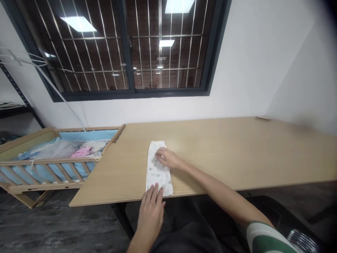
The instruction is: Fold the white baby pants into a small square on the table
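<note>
A white cloth (156, 170) with a small scattered print lies flat on the wooden table (216, 151), folded into a long narrow strip that reaches the front edge. My left hand (151, 207) is open at the strip's near end, its outstretched fingertips resting on the fabric. Over the upper right part of the cloth is my right hand (167, 158), its fingers curled in towards the thumb. The fabric under it does not look lifted, and whether anything is between those fingertips cannot be made out.
A wooden crib (52, 162) with blue lining, holding pink and white cloths, stands left of the table. A small flat object (263, 118) lies at the table's back right. Behind is a barred window (131, 92). A black chair (273, 211) is at lower right.
</note>
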Tool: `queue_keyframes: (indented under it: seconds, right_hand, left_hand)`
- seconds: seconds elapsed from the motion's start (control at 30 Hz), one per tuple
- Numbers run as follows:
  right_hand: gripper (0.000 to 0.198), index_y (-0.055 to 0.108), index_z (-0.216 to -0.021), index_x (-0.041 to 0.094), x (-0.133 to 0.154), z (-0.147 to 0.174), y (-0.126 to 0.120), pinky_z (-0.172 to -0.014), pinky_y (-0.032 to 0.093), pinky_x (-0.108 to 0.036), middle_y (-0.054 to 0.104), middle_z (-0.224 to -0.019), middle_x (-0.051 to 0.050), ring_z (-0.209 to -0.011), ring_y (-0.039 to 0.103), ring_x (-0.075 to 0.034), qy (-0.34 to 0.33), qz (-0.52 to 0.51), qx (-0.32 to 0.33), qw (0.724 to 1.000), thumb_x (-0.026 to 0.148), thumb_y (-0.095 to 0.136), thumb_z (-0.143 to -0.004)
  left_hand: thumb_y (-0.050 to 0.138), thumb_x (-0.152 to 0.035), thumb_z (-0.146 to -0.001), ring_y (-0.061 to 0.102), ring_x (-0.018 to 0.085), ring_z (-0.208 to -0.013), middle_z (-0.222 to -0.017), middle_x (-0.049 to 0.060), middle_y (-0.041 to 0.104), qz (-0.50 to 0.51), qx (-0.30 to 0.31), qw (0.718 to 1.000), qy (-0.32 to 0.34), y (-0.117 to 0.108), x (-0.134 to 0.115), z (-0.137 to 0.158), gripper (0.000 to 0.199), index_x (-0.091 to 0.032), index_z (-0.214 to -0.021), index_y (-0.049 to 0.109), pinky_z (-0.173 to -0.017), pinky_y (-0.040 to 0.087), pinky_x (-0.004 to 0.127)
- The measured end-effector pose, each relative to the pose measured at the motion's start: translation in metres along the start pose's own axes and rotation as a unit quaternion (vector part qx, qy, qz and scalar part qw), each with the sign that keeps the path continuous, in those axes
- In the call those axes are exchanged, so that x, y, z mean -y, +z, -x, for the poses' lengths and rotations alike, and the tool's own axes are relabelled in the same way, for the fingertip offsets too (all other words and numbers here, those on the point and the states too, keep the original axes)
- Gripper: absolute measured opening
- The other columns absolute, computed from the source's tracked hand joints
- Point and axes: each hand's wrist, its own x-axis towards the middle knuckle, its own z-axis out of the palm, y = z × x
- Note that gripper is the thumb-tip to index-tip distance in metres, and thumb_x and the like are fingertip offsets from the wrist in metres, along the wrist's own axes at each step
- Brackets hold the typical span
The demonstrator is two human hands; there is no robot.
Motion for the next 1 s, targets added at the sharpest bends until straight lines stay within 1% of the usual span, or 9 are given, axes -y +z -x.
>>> queue_keyframes:
  seconds: [0.13,0.2,0.33,0.43,0.5,0.6,0.7,0.83,1.0]
  right_hand:
    - [0.029,0.069,-0.117,0.019,0.054,0.072,-0.015,-0.09,0.051,-0.035,0.071,-0.108,-0.01,-0.101,0.066,-0.024,-0.05,-0.054,0.074,0.994,0.036,0.052,-0.1]
    - [0.033,0.067,-0.122,0.018,0.069,0.105,-0.009,-0.094,0.051,-0.037,0.071,-0.118,-0.012,-0.108,0.066,-0.026,-0.05,-0.038,0.087,0.994,0.04,0.058,-0.098]
    - [0.035,0.062,-0.133,0.019,0.078,0.146,0.023,-0.109,0.045,-0.044,0.058,-0.145,-0.014,-0.131,0.056,-0.028,-0.035,0.018,0.01,0.999,0.023,0.054,-0.1]
    - [0.038,0.061,-0.135,0.022,0.08,0.159,0.042,-0.111,0.044,-0.045,0.06,-0.144,-0.011,-0.135,0.054,-0.025,-0.028,0.02,-0.058,0.998,0.013,0.044,-0.103]
    - [0.038,0.061,-0.134,0.022,0.085,0.164,0.044,-0.111,0.044,-0.046,0.063,-0.141,-0.01,-0.134,0.055,-0.024,-0.024,0.002,-0.08,0.997,0.011,0.041,-0.103]
    - [0.037,0.058,-0.135,0.021,0.098,0.174,0.032,-0.105,0.049,-0.043,0.067,-0.132,-0.011,-0.125,0.06,-0.024,0.01,-0.041,-0.082,0.996,0.012,0.042,-0.103]
    - [0.027,0.059,-0.127,0.021,0.114,0.185,0.01,-0.094,0.054,-0.038,0.071,-0.117,-0.01,-0.112,0.064,-0.024,0.049,-0.079,-0.05,0.994,0.018,0.046,-0.103]
    - [0.021,0.058,-0.12,0.022,0.132,0.196,-0.019,-0.09,0.054,-0.035,0.071,-0.11,-0.007,-0.099,0.066,-0.021,0.029,-0.11,-0.004,0.993,0.02,0.044,-0.105]
    - [0.027,0.058,-0.125,0.023,0.144,0.194,-0.046,-0.1,0.051,-0.036,0.064,-0.123,-0.011,-0.118,0.059,-0.022,-0.034,-0.122,-0.072,0.989,0.017,0.043,-0.104]
  left_hand:
    - [0.049,-0.019,-0.1,0.061,0.025,-0.124,-0.135,0.011,0.064,0.082,0.006,0.996,0.029,-0.007,0.036,0.0,0.027,-0.023,-0.122,0.065,-0.103,0.053,0.048]
    - [0.049,-0.017,-0.1,0.063,0.024,-0.118,-0.13,0.011,0.065,0.117,0.004,0.992,0.041,-0.009,0.048,0.002,0.031,-0.025,-0.126,0.064,-0.096,0.057,0.045]
    - [0.044,-0.007,-0.099,0.065,0.021,-0.111,-0.125,0.01,0.066,0.147,-0.005,0.987,0.063,-0.009,0.056,0.007,0.048,-0.029,-0.14,0.056,-0.089,0.059,0.038]
    - [0.04,-0.003,-0.097,0.067,0.02,-0.107,-0.119,0.008,0.068,0.141,-0.024,0.986,0.089,-0.011,0.056,0.009,0.053,-0.03,-0.139,0.057,-0.088,0.059,0.037]
    - [0.039,-0.003,-0.098,0.068,0.02,-0.102,-0.112,0.008,0.071,0.143,-0.036,0.983,0.106,-0.016,0.054,0.01,0.049,-0.028,-0.136,0.058,-0.085,0.058,0.036]
    - [0.042,-0.009,-0.101,0.068,0.019,-0.089,-0.101,0.007,0.072,0.168,-0.028,0.98,0.108,-0.024,0.048,0.015,0.039,-0.022,-0.134,0.057,-0.079,0.057,0.032]
    - [0.046,-0.011,-0.101,0.067,0.017,-0.083,-0.094,0.006,0.07,0.19,-0.01,0.977,0.1,-0.035,0.042,0.023,0.03,-0.021,-0.127,0.058,-0.075,0.056,0.029]
    - [0.045,-0.011,-0.101,0.065,0.017,-0.084,-0.095,0.005,0.07,0.184,-0.035,0.974,0.124,-0.057,0.033,0.024,0.024,-0.021,-0.12,0.058,-0.074,0.053,0.028]
    - [0.049,-0.011,-0.1,0.064,0.018,-0.09,-0.1,0.006,0.068,0.128,-0.054,0.981,0.136,-0.093,0.024,0.004,0.023,-0.021,-0.118,0.06,-0.081,0.05,0.029]
